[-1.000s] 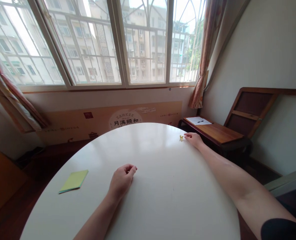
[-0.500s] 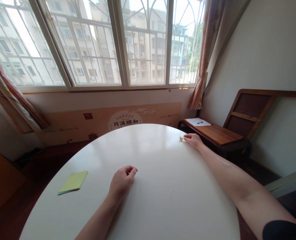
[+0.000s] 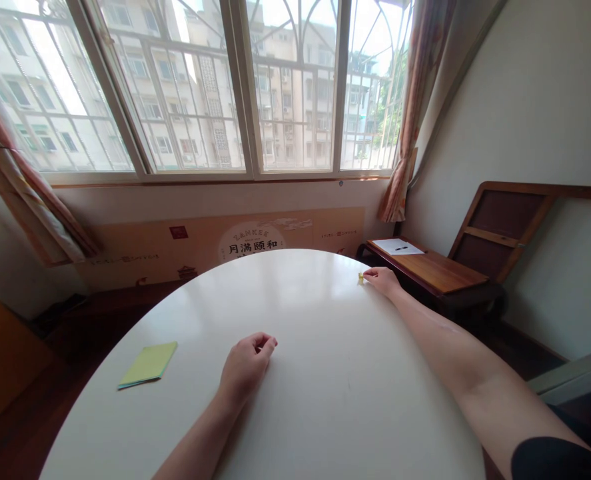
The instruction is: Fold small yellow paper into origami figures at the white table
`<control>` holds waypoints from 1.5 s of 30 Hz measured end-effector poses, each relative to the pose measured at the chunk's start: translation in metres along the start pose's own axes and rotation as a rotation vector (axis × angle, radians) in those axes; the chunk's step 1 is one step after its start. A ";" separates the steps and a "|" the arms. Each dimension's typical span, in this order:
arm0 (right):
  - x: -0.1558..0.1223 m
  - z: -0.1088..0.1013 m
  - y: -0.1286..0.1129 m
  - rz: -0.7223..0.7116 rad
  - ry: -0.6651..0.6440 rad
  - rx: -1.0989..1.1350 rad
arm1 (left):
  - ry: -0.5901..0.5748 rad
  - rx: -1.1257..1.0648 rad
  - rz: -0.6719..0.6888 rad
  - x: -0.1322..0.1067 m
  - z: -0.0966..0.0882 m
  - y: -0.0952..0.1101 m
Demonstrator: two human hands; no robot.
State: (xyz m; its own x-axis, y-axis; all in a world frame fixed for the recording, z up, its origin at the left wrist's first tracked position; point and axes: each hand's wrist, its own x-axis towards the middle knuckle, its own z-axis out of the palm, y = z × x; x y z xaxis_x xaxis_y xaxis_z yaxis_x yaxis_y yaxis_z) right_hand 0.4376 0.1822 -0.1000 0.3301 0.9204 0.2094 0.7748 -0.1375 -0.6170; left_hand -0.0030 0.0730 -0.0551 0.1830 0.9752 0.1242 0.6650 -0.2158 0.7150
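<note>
My left hand (image 3: 248,362) rests on the white round table (image 3: 305,400) with its fingers loosely curled and the thumb against them. Nothing shows in it. To its left lies a stack of yellow-green square paper sheets (image 3: 148,365), with a bluish sheet along the lower edge. My right hand (image 3: 384,281) reaches to the table's far right side, fingers pinched together at a tiny yellow piece (image 3: 360,278). The fingertips meet the right side of this piece. It is too small to tell exactly what it is.
Beyond the table's right edge stands a wooden bench (image 3: 442,270) bearing a white paper (image 3: 398,247) with a dark object on it. A printed beige panel (image 3: 200,243) leans below the barred window (image 3: 295,120). Curtains (image 3: 400,180) hang at both sides.
My right hand has shifted slightly left, and its fingertips now meet the tiny yellow piece, where a small gap showed before. The left hand stays where it was.
</note>
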 end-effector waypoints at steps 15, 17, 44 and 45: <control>-0.023 -0.023 -0.017 0.184 0.177 0.362 | -0.006 -0.014 0.018 0.000 -0.002 0.000; -0.036 -0.020 -0.034 0.241 0.221 0.463 | -0.002 -0.020 0.023 -0.001 -0.002 0.000; -0.191 0.065 -0.198 0.154 -0.416 1.004 | 0.072 0.453 -0.094 -0.003 -0.001 0.004; -0.192 0.065 -0.197 0.125 -0.425 0.990 | 0.046 0.472 -0.109 0.000 -0.002 0.005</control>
State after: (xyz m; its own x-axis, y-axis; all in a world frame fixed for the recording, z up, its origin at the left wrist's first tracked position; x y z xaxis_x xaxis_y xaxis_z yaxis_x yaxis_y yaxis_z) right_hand 0.1866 0.0564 -0.0675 0.0152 0.9981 -0.0593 -0.0931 -0.0577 -0.9940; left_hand -0.0009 0.0723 -0.0504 0.0690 0.9922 0.1043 0.9363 -0.1005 0.3365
